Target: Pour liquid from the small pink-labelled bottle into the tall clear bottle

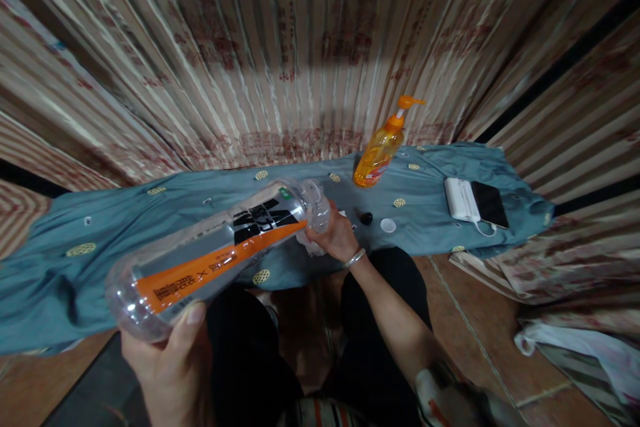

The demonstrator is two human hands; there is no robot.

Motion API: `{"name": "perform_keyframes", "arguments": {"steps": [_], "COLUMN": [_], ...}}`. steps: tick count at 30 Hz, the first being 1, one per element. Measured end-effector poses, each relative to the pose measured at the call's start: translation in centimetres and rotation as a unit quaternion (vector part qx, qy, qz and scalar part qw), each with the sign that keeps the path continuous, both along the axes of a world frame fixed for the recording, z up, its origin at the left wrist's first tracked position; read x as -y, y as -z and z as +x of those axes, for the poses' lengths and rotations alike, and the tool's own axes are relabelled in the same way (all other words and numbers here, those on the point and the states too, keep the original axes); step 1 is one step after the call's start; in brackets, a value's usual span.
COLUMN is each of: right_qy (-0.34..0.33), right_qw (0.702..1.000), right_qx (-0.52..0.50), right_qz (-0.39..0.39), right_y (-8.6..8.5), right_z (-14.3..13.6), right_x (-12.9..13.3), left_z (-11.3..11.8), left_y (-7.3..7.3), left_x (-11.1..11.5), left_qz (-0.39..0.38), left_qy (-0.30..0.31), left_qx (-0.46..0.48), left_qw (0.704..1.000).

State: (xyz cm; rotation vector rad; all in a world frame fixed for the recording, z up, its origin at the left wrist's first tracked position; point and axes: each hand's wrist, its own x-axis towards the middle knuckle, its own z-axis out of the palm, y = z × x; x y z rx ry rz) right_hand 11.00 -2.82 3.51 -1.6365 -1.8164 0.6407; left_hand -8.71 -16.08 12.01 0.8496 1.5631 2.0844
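A large clear plastic bottle (210, 257) with an orange and black label lies tilted across the front of me, its neck toward the right. My left hand (167, 367) is wrapped round its base, thumb on the near side. At the neck end my right hand (336, 237), with a bracelet at the wrist, grips a clear plastic piece (319, 210); whether this is separate from the bottle I cannot tell. Something pale, like a tissue (311, 244), shows beneath that hand. A small black cap (367, 218) and a white round disc (388, 225) lie just right of it.
An orange pump bottle (379, 152) stands at the back of the teal cloth (125, 220). Farther right, a white power bank (461, 199) is cabled to a dark phone (489, 204). Striped curtains (285, 60) hang close behind and at both sides.
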Motion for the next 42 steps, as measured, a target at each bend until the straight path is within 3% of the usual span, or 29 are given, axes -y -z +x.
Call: {"name": "perform_keyframes", "arguments": {"steps": [42], "right_qy": [0.002], "right_qw": [1.0], "right_qx": [0.001], "right_qz": [0.006], "right_y": [0.18], "right_z": [-0.01], "right_x": [-0.01], "left_z": [-0.25], "left_y": [0.19], "left_x": [0.12], "left_qz": [-0.002], "left_qy": [0.0], "left_qx": [0.002], "left_qw": [1.0]}}
